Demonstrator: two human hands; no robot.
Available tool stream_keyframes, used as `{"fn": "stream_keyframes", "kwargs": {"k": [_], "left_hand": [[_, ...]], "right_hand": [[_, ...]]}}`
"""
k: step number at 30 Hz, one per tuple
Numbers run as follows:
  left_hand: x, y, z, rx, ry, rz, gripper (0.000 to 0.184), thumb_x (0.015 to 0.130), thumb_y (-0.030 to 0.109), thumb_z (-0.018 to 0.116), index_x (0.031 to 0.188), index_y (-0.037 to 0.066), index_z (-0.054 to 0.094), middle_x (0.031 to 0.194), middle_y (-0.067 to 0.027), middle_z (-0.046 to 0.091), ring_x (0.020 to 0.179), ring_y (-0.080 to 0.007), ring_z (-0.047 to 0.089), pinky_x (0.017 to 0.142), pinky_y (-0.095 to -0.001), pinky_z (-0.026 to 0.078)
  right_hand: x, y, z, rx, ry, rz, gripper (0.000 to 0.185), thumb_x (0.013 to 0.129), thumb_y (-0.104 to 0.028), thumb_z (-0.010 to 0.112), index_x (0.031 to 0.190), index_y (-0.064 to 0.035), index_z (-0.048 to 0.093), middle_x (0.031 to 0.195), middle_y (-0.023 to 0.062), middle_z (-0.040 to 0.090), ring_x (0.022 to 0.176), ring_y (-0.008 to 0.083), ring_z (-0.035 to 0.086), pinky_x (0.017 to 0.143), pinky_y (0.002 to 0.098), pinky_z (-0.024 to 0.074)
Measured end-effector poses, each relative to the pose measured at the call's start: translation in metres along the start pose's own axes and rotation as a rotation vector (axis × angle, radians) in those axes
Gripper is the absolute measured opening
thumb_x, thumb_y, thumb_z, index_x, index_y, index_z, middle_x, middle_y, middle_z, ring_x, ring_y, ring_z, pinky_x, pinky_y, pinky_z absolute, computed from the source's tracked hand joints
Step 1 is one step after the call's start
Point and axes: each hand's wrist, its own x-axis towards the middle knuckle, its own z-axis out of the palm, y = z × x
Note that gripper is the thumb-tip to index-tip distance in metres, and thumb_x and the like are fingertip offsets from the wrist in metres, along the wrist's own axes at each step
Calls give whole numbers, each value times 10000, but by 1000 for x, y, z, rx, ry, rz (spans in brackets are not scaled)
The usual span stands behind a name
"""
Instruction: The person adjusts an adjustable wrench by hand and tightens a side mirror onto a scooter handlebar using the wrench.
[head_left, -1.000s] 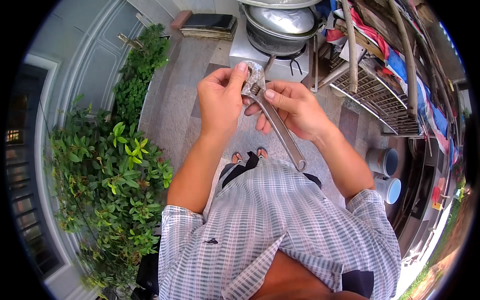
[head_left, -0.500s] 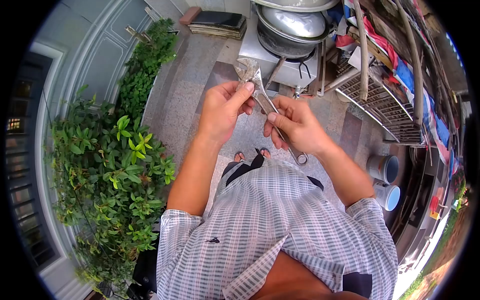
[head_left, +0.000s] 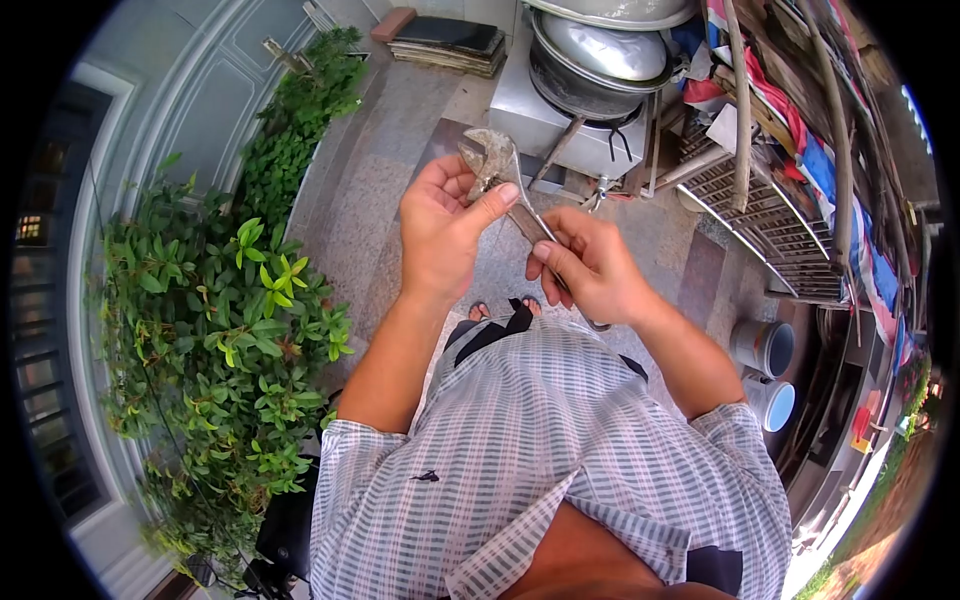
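An adjustable wrench (head_left: pixel 526 219), worn and greyish, is held in front of my chest in both hands. Its jaw end points up and to the left, and the handle slants down to the right. My left hand (head_left: pixel 443 225) grips it just below the jaws, thumb lying over the adjusting area. Around the lower handle my right hand (head_left: pixel 590 260) is closed, its thumb pressed on the metal. Most of the handle's far end is hidden behind the right hand; only a bit of its rim shows below the fingers.
Leafy bushes (head_left: pixel 220 320) line the left side. Ahead, a large pot (head_left: pixel 580 85) sits on a metal stove (head_left: pixel 540 125), near stacked flat panels (head_left: pixel 447 45). On the right are a slatted rack (head_left: pixel 760 205), wooden poles (head_left: pixel 742 120) and two buckets (head_left: pixel 768 348).
The wrench's lower end has slipped mostly out of sight behind my right hand. My left thumb has shifted slightly along the wrench. The camera view has moved a little.
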Motion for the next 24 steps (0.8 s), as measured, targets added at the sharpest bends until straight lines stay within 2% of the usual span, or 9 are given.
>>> {"fn": "stream_keyframes", "kwargs": {"k": [5, 9, 12, 15, 18, 21, 24], "left_hand": [[-4, 9, -7, 55, -48, 50, 398, 843, -53, 760, 1202, -90, 591, 1021, -123, 710, 906, -140, 679, 816, -256, 554], [-5, 14, -13, 89, -72, 41, 343, 864, -42, 746, 1183, -72, 622, 1024, -115, 718, 917, -138, 681, 815, -261, 553], [-4, 19, -22, 36, -155, -70, 312, 878, -24, 744, 1170, -53, 639, 1031, -109, 722, 930, -137, 680, 827, -274, 555], [-4, 20, -25, 37, -171, -127, 362, 872, -18, 757, 1204, -43, 616, 1020, -90, 721, 935, -133, 679, 843, -288, 557], [-6, 13, -19, 140, -174, 81, 409, 860, -31, 764, 1225, -48, 582, 994, -88, 714, 938, -128, 677, 845, -282, 557], [-5, 13, -25, 189, -78, 30, 445, 845, -49, 769, 1236, -54, 556, 987, -90, 705, 928, -127, 676, 844, -272, 556], [-5, 13, -30, 231, -86, -7, 398, 850, -53, 755, 1202, -60, 572, 1004, -100, 701, 920, -124, 674, 840, -265, 554]], "right_hand": [[3, -1, 0, -2, -58, 26, 80, 1033, -40, 518, 1020, 33, 547, 787, 60, 652, 533, 84, 587, 468, 250, 448], [4, 1, 3, -48, -58, -45, 85, 1034, -40, 517, 1013, 32, 556, 778, 59, 653, 535, 86, 593, 469, 248, 451], [5, 2, 0, -57, -86, -32, 85, 1033, -38, 516, 1009, 30, 560, 775, 62, 654, 533, 89, 592, 469, 251, 453], [5, 0, -5, -86, -92, -49, 83, 1032, -34, 516, 1009, 31, 561, 773, 62, 654, 532, 92, 591, 473, 254, 457], [7, 1, -4, -100, -97, -10, 79, 1030, -29, 518, 1015, 35, 562, 775, 63, 655, 536, 95, 592, 477, 256, 460], [7, 3, -3, -103, -106, 9, 84, 1028, -27, 522, 1042, 40, 570, 781, 64, 659, 540, 96, 593, 477, 253, 459], [8, 2, -1, -102, -115, 7, 102, 1027, -24, 523, 1077, 44, 578, 786, 65, 664, 546, 96, 595, 482, 252, 460]]}}
